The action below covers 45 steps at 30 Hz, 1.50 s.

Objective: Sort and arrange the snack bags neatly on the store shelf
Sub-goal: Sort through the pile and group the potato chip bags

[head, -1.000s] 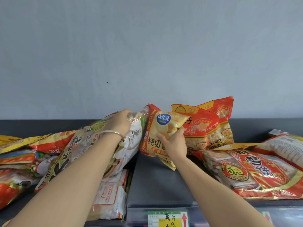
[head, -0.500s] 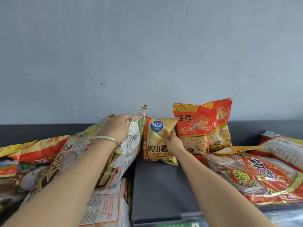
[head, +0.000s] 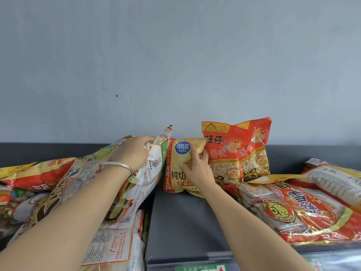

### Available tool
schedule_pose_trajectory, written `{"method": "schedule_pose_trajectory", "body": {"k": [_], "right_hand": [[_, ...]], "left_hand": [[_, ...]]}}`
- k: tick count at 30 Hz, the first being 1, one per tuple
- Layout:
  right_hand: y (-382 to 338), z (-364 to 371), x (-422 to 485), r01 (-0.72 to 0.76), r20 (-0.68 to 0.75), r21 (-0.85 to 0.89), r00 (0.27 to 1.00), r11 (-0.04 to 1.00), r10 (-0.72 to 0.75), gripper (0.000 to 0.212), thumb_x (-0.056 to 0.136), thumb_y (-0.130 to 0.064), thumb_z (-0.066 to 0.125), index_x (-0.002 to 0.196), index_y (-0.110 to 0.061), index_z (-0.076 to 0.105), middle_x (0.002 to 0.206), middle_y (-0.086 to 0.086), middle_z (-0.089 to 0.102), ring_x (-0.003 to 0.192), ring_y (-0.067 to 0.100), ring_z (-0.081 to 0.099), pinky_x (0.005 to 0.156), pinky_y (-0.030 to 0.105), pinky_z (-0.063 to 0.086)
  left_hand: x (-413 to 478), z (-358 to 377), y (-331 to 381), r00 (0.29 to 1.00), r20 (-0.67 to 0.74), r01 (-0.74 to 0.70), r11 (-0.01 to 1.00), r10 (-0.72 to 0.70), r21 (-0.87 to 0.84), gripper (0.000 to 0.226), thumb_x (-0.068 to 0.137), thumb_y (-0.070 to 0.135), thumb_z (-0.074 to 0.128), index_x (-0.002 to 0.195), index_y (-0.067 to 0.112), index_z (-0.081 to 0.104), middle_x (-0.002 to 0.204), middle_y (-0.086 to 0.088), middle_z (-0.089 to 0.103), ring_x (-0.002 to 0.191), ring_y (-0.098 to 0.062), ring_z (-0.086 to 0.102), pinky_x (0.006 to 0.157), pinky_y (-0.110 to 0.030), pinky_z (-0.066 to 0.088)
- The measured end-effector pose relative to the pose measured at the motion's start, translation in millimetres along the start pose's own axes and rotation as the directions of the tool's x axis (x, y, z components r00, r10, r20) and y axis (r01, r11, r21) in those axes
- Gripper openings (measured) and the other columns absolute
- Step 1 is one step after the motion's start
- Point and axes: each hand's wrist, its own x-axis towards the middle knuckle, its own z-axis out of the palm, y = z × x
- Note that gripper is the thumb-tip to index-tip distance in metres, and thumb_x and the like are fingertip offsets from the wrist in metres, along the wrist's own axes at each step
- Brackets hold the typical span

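Landmark: the yellow potato chip bag (head: pixel 178 169), standing upright on the dark grey shelf (head: pixel 185 216) against the grey wall (head: pixel 175 65). All positions below are relative to this bag.

Your right hand (head: pixel 197 169): laid on the front of the chip bag, right of its blue round logo. Fingers are spread across the bag's upper right part with the thumb lower on the face; the hand presses and grips the bag's front.

Your left hand (head: pixel 132 151): just left of the chip bag's top. Fingers are curled and clamped on the top edge of a large white and gold snack bag (head: pixel 144 178). A silver bangle (head: pixel 117 166) sits on this wrist.

Large white and gold snack bag: leans to the left, its upper right corner touching the chip bag's top left edge.

Red bags of small round biscuits (head: pixel 236 153): two, upright, directly right of the chip bag and touching it, one behind the other.

Red rice cracker bag (head: pixel 297 210): lying flat, right of and in front of the chip bag.

White printed bags (head: pixel 115 245): lying flat, left of and in front of the chip bag, below the tilted bag.

Red and yellow bags (head: pixel 37 173): piled far left of the chip bag.

Shelf surface: bare strip directly in front of the chip bag.

Price label (head: pixel 201 267): on the shelf's front edge, in front of the chip bag; partly cut off.
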Motion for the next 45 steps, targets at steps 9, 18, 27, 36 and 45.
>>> {"method": "schedule_pose_trajectory", "body": {"k": [9, 18, 27, 36, 45], "right_hand": [[14, -22, 18, -0.31, 0.456, 0.465, 0.887, 0.829, 0.076, 0.095, 0.081, -0.023, 0.075, 0.149, -0.039, 0.009, 0.127, -0.001, 0.053, 0.103, 0.018, 0.061, 0.079, 0.038, 0.056], [-10, -48, 10, 0.104, 0.45, -0.315, 0.892, 0.943, 0.052, 0.071, 0.094, -0.033, 0.049, 0.152, -0.031, 0.008, 0.103, 0.006, 0.059, 0.071, 0.016, 0.053, 0.058, 0.028, 0.043], [-44, -106, -51, 0.544, 0.4, -0.596, 0.839, 0.591, -0.369, 0.022, 0.096, -0.03, 0.046, 0.096, -0.02, 0.066, 0.083, 0.001, 0.066, 0.07, 0.021, 0.063, 0.054, 0.027, 0.041], [-12, -134, -50, 0.029, 0.162, -0.726, 0.978, 0.687, 0.13, 0.048, 0.086, -0.029, 0.062, 0.129, -0.025, 0.041, 0.093, 0.0, 0.062, 0.076, 0.022, 0.057, 0.058, 0.031, 0.04], [6, -157, -58, 0.169, 0.106, -0.872, 0.982, 0.46, -0.159, 0.023, 0.083, 0.005, 0.059, 0.084, -0.017, 0.063, 0.064, -0.005, 0.048, 0.065, 0.016, 0.052, 0.055, 0.027, 0.037]], "left_hand": [[-1, -1, 1, 1.0, -0.002, 0.006, 1.0, -0.006, -0.011, 0.045, 0.091, 0.011, 0.043, 0.125, 0.04, 0.054, 0.105, 0.001, 0.066, 0.076, -0.021, 0.063, 0.065, -0.036, 0.054], [-14, 5, 16, 0.998, 0.057, -0.01, 0.999, 0.012, -0.03, 0.035, 0.098, 0.03, 0.037, 0.129, 0.036, 0.051, 0.108, -0.001, 0.066, 0.078, -0.021, 0.059, 0.066, -0.033, 0.049], [-41, 17, 44, 0.984, 0.18, -0.003, 0.998, 0.014, -0.062, 0.073, 0.066, 0.058, 0.017, 0.133, 0.044, 0.042, 0.136, -0.001, 0.052, 0.121, -0.032, 0.049, 0.101, -0.054, 0.036], [-46, 31, 47, 0.978, 0.208, -0.012, 0.997, 0.027, -0.07, 0.056, 0.084, 0.044, 0.025, 0.14, 0.04, 0.033, 0.14, -0.009, 0.045, 0.122, -0.033, 0.046, 0.099, -0.052, 0.04], [-40, 44, 42, 0.976, 0.215, -0.026, 0.999, 0.021, 0.02, 0.052, 0.092, 0.024, 0.036, 0.14, 0.044, 0.029, 0.137, -0.007, 0.042, 0.119, -0.032, 0.047, 0.094, -0.049, 0.042]]}}
